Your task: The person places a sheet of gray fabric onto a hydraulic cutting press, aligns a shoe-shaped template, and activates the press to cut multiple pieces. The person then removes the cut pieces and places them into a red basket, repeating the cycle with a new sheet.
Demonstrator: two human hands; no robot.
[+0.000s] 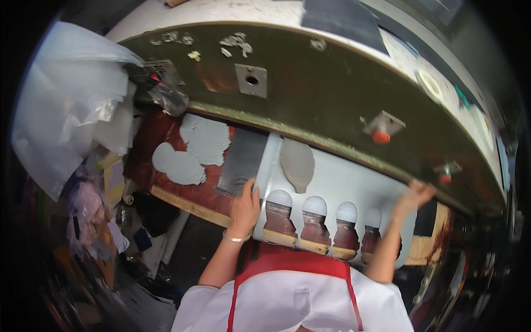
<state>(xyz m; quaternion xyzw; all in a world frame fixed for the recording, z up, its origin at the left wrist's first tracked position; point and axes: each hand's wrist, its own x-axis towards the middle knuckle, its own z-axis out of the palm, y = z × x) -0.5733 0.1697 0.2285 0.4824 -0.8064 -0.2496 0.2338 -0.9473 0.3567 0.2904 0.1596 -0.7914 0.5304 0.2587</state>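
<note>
A pale grey sheet [354, 180] lies in front of me, with a row of several sole-shaped openings along its near side. Dark red board and light wood show through them, and their far ends look pale and rounded. At the sheet's left edge my left hand [245, 209], a bracelet on its wrist, is closed on the border. My right hand [412, 198] is at the far right edge of the sheet, its fingers smeared by motion. A darker grey sole-shaped piece [297, 166] rests on the sheet's far left part.
Beside the sheet is a black pad [241, 160]. Stacked pale grey sole-shaped pieces [207, 139] lie on the red board [146, 145] to the left. A green machine beam [310, 94] with a red button [381, 136] spans the far side. Clear plastic bags [77, 94] hang at left.
</note>
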